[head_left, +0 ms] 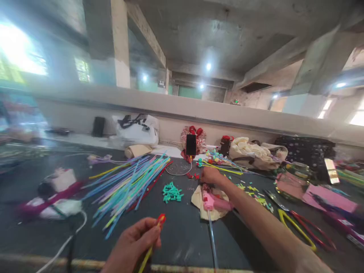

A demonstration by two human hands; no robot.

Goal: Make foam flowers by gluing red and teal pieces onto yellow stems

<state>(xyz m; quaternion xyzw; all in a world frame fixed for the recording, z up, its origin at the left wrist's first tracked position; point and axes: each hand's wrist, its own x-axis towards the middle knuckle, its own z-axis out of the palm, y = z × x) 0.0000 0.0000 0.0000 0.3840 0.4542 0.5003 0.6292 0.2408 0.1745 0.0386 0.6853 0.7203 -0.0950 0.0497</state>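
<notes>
The left hand pinches a thin yellow plastic stick with a glossy red tip low over the dark table, while the right hand, fingers curled and blurred, reaches small red pieces beyond a pink glue gun, its grasp unclear.

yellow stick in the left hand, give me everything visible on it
The yellow stick is thin and plastic-looking, with a small red piece on its upper tip. It tilts up and to the right, pinched between thumb and fingers of the left hand above the dark table near its front edge. Its lower end runs out of frame.
</notes>
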